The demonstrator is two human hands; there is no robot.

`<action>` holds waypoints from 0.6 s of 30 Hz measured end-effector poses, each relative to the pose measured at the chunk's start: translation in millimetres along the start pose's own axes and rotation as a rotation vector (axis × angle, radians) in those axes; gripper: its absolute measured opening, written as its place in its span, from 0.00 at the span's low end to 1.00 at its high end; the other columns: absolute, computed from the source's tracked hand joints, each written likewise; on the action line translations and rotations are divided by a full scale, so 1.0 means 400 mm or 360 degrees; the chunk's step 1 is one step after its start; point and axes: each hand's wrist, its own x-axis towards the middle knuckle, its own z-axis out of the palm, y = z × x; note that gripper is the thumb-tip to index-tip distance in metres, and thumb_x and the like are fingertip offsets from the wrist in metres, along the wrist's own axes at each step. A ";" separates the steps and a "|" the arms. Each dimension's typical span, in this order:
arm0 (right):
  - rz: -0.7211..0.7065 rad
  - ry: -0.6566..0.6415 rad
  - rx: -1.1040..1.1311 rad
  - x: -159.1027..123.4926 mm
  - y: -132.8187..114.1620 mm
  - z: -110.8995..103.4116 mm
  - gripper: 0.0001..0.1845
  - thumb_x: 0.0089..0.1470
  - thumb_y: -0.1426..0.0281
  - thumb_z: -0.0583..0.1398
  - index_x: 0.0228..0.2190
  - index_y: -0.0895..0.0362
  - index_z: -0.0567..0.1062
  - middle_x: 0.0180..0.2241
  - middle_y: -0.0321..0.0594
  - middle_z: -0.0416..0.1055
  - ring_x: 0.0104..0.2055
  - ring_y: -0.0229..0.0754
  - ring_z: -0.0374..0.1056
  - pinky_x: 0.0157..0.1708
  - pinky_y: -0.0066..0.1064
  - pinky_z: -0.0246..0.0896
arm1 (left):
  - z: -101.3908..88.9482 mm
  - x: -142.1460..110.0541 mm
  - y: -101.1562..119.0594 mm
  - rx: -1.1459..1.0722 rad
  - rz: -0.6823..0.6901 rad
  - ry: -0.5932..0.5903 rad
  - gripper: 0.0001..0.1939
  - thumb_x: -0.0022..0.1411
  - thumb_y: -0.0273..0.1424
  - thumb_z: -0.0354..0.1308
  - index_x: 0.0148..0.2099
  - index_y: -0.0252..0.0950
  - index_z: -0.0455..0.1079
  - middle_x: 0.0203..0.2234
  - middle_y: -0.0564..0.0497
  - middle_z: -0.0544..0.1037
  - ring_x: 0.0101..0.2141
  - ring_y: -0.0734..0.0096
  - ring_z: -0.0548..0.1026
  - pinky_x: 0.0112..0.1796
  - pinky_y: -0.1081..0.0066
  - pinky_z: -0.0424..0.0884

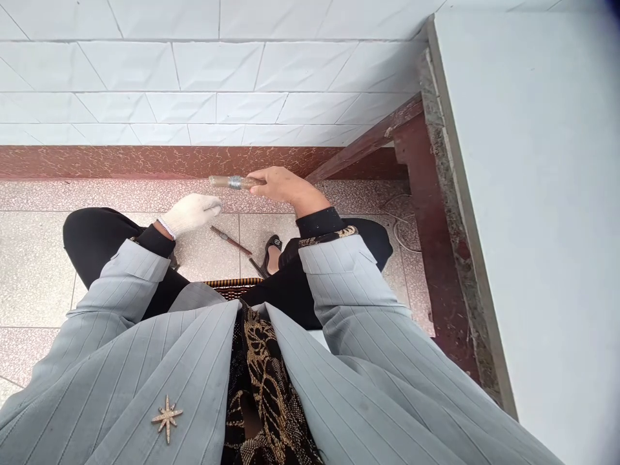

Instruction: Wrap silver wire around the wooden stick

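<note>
My right hand (282, 184) is bare and closed around a short brown wooden stick (219, 182). A band of silvery wire (235, 182) is wound around the stick near its middle. The stick points left, nearly level, and its right end is hidden in my palm. My left hand (191, 213), in a white knitted glove, is just below the stick's left end and apart from it. Its fingers are pressed together, and I cannot make out whether anything is between them. On the floor under my hands lies a thin brown rod (231, 240) with a paler section along it.
A white-topped table (542, 213) with a dark red frame (438, 239) stands close on the right. Ahead is a white tiled wall (217, 64). A dark piece (258, 267) lies near a black shoe (274, 243). Thin cable (402, 232) loops by the table leg.
</note>
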 end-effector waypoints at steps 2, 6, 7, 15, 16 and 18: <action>-0.0003 -0.0249 -0.0175 0.001 -0.006 0.002 0.16 0.58 0.74 0.64 0.47 0.57 0.86 0.33 0.38 0.76 0.33 0.40 0.67 0.35 0.32 0.56 | -0.010 -0.004 0.001 0.0034 -0.0032 -0.0004 0.14 0.69 0.35 0.51 0.37 0.38 0.77 0.27 0.51 0.77 0.30 0.67 0.72 0.33 0.68 0.63; -0.0183 -0.1007 0.0054 -0.003 -0.006 -0.003 0.15 0.58 0.70 0.68 0.47 0.57 0.86 0.24 0.33 0.70 0.26 0.36 0.62 0.30 0.29 0.55 | -0.030 -0.012 -0.007 -0.0102 0.0004 0.0014 0.13 0.67 0.35 0.53 0.37 0.37 0.77 0.29 0.51 0.79 0.32 0.67 0.74 0.36 0.68 0.65; -0.0265 -0.1097 0.0205 -0.006 -0.005 -0.007 0.17 0.58 0.66 0.70 0.49 0.57 0.85 0.24 0.32 0.71 0.25 0.35 0.62 0.30 0.28 0.56 | -0.032 -0.013 -0.010 -0.0198 0.0017 0.0034 0.12 0.67 0.35 0.53 0.38 0.37 0.77 0.31 0.51 0.79 0.33 0.67 0.74 0.37 0.69 0.66; -0.0515 0.0008 0.1303 -0.033 -0.020 -0.016 0.28 0.59 0.46 0.69 0.50 0.55 0.80 0.26 0.31 0.66 0.25 0.34 0.59 0.25 0.26 0.56 | -0.018 -0.014 0.004 -0.0945 -0.0016 0.0190 0.11 0.68 0.32 0.51 0.39 0.36 0.74 0.22 0.55 0.68 0.23 0.75 0.63 0.29 0.71 0.62; -0.0456 0.0095 0.1310 -0.029 -0.022 -0.010 0.27 0.60 0.46 0.68 0.49 0.54 0.80 0.26 0.32 0.66 0.25 0.35 0.59 0.26 0.27 0.56 | -0.016 -0.014 0.009 -0.0907 -0.0003 0.0130 0.11 0.67 0.31 0.51 0.39 0.35 0.74 0.21 0.55 0.67 0.23 0.75 0.63 0.29 0.71 0.62; -0.0333 0.0184 0.1223 -0.016 -0.023 0.003 0.24 0.61 0.48 0.68 0.47 0.54 0.79 0.26 0.33 0.66 0.26 0.36 0.60 0.27 0.28 0.57 | -0.013 -0.013 0.016 -0.0788 0.0020 0.0050 0.11 0.66 0.31 0.52 0.37 0.35 0.75 0.22 0.55 0.69 0.24 0.75 0.65 0.31 0.71 0.63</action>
